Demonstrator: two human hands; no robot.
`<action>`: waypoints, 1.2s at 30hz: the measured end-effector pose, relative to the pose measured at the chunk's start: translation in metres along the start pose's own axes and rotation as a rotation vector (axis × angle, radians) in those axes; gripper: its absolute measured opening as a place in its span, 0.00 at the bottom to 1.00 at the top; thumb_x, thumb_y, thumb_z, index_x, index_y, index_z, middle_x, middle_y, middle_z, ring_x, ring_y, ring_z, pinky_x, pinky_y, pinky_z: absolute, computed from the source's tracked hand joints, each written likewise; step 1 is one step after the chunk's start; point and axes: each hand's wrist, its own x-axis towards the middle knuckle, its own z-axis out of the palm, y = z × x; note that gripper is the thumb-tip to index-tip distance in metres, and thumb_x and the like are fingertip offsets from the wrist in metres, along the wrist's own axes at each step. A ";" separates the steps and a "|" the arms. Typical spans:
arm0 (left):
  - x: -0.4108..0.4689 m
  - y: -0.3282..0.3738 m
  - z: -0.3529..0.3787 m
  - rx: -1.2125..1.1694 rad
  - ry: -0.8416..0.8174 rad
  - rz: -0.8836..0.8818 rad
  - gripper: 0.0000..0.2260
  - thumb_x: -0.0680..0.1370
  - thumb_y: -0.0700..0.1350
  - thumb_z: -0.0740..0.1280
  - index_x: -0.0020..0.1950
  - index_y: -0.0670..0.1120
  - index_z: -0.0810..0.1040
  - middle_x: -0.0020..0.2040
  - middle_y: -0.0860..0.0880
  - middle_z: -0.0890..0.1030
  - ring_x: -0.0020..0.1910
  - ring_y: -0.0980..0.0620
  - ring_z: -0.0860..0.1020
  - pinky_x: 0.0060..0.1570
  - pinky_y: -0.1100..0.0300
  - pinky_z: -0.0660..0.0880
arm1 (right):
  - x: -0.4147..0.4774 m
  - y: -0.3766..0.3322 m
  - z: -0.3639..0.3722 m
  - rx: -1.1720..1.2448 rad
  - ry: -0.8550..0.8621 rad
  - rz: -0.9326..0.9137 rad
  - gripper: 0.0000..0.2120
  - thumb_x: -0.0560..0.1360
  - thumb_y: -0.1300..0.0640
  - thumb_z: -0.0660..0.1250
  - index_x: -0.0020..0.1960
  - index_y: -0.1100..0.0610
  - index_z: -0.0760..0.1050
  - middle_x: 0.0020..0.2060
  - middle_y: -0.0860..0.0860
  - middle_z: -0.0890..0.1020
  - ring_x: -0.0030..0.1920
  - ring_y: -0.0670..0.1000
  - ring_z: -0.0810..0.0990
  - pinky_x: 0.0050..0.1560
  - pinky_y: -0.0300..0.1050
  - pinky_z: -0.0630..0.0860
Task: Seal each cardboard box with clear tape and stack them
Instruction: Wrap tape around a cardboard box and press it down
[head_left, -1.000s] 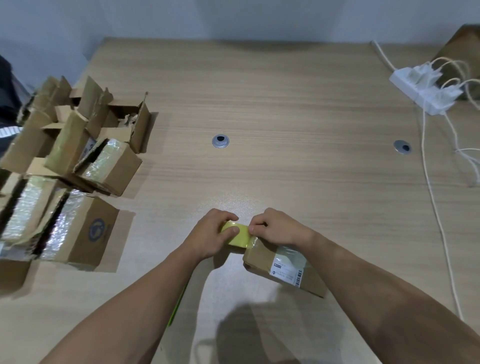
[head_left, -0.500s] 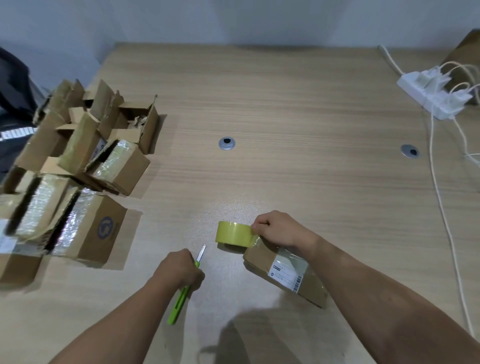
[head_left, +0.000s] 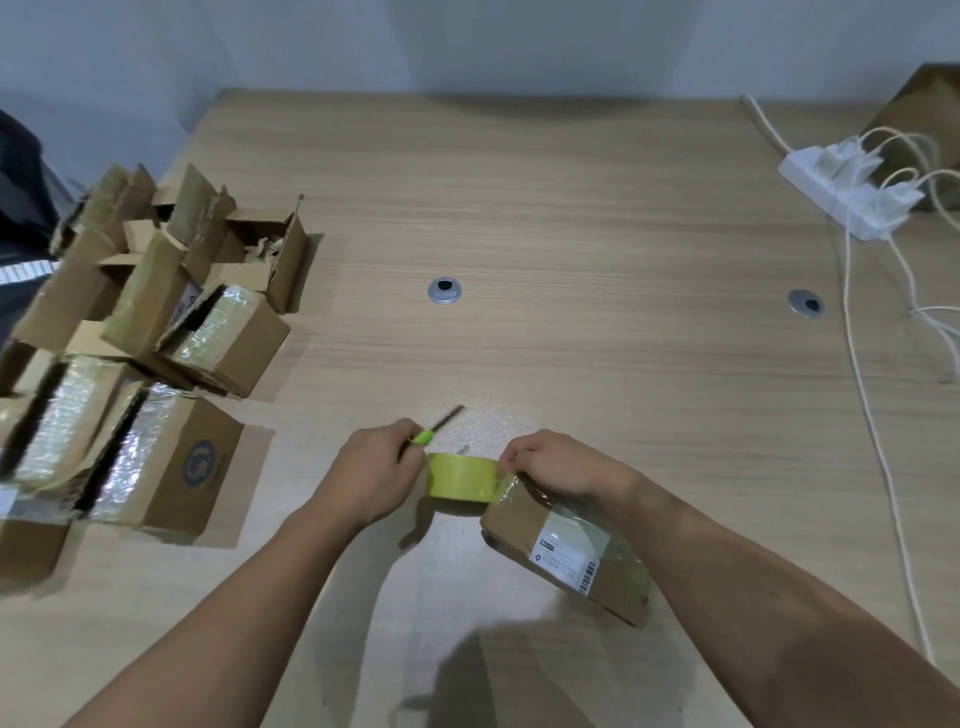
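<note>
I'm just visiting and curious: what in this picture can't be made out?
Head view: print on the white label of the brown cardboard box is too small, blurred.
Green-handled knife: handle mostly hidden inside the left hand.
Yellow tape roll: loose end covered by the right hand.
Cardboard box pile: blurred, cut by left edge.

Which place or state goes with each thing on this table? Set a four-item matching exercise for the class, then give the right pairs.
Column 1
1. tape roll
2. green cutter
3. labelled box
4. power strip

Column 2
A. at the far right of the table, with plugs in it
B. gripped in the left hand, blade out
C. held at its far end by the right hand
D. between the two hands

Pairs: 1-D, 2-B, 3-C, 4-A
</note>
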 end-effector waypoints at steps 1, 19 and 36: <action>-0.001 0.007 0.000 0.067 -0.098 0.054 0.11 0.77 0.50 0.58 0.49 0.52 0.79 0.37 0.49 0.82 0.40 0.47 0.81 0.44 0.51 0.77 | 0.000 0.000 -0.001 -0.009 -0.001 -0.001 0.10 0.79 0.58 0.63 0.45 0.48 0.82 0.46 0.43 0.81 0.48 0.45 0.78 0.43 0.38 0.70; -0.003 0.063 0.010 0.529 -0.301 0.026 0.09 0.80 0.46 0.58 0.43 0.46 0.73 0.35 0.48 0.66 0.34 0.48 0.69 0.37 0.57 0.66 | -0.001 -0.006 -0.006 -0.127 0.019 -0.014 0.12 0.80 0.57 0.59 0.50 0.51 0.82 0.51 0.47 0.80 0.53 0.49 0.77 0.52 0.44 0.71; 0.003 0.087 0.000 0.601 -0.448 0.046 0.16 0.81 0.48 0.59 0.34 0.46 0.64 0.35 0.48 0.67 0.36 0.47 0.70 0.38 0.56 0.67 | -0.004 -0.015 -0.004 -0.243 -0.006 -0.013 0.20 0.80 0.59 0.55 0.64 0.51 0.81 0.70 0.50 0.76 0.68 0.52 0.73 0.69 0.46 0.68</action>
